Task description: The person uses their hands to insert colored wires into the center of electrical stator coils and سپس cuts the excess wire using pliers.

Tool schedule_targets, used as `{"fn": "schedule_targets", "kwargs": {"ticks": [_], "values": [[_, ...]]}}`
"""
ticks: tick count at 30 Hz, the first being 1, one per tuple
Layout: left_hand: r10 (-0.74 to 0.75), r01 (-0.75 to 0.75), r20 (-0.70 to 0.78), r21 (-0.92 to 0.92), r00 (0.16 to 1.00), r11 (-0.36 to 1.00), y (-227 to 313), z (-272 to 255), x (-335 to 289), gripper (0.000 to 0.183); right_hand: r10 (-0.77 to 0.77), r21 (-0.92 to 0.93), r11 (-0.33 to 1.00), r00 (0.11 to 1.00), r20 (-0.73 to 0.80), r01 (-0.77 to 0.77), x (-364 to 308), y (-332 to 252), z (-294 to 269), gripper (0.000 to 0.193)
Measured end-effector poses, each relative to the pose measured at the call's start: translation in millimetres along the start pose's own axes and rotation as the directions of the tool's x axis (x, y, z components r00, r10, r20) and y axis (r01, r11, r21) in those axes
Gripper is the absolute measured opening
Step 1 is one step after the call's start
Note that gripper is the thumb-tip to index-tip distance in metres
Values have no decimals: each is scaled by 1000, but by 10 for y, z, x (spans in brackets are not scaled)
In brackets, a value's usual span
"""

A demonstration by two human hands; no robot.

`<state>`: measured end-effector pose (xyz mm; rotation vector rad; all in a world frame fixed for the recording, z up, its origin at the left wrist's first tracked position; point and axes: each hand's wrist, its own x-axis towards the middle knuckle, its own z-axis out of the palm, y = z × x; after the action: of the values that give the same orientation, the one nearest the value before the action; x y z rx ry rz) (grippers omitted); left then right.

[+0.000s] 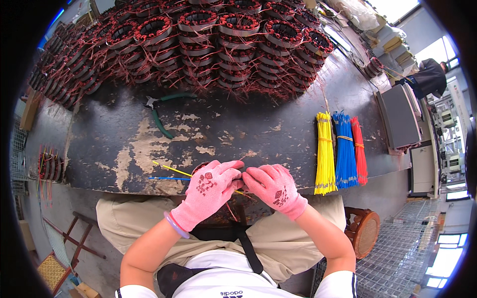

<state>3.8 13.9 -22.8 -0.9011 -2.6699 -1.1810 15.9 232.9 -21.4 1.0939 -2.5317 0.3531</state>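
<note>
Both my hands wear pink gloves and meet over the bench's near edge. My left hand [211,186] curls over a motor stator [198,168], a ring with red windings mostly hidden beneath the glove. A yellow wire [171,169] and a blue wire [169,178] stick out to the left of that hand; thin red leads hang below it. My right hand [273,188] touches the left fingertips, its thumb and fingers pressed together. Whatever lies in that pinch is too small to make out.
Stacked wound stators [238,44] fill the bench's far side. Green-handled cutters [158,111] lie at left centre. Bundles of yellow wires [325,154], blue wires [345,149] and red wires [358,151] lie to the right. A stool [362,232] stands by my right leg. Another person [427,77] is at far right.
</note>
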Motion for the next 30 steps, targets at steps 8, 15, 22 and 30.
{"fn": "schedule_targets", "kwargs": {"ticks": [8, 15, 22, 30], "values": [[-10, 10, 15, -4, 1000, 1000, 0, -1, 8, 14, -35, 43, 999, 999, 32, 33, 5, 83, -6, 33], [11, -11, 14, 15, 1000, 1000, -32, 17, 1, 20, -136, -21, 991, 986, -96, 134, -2, 60, 108, 36], [31, -31, 3, -2, 1000, 1000, -13, 7, -7, 23, -155, -18, 988, 983, -95, 154, -85, 89, 107, 29], [29, -29, -12, 22, 1000, 999, -15, 27, -6, 20, -143, 28, 989, 982, -122, 147, -37, 107, 122, 28]]}}
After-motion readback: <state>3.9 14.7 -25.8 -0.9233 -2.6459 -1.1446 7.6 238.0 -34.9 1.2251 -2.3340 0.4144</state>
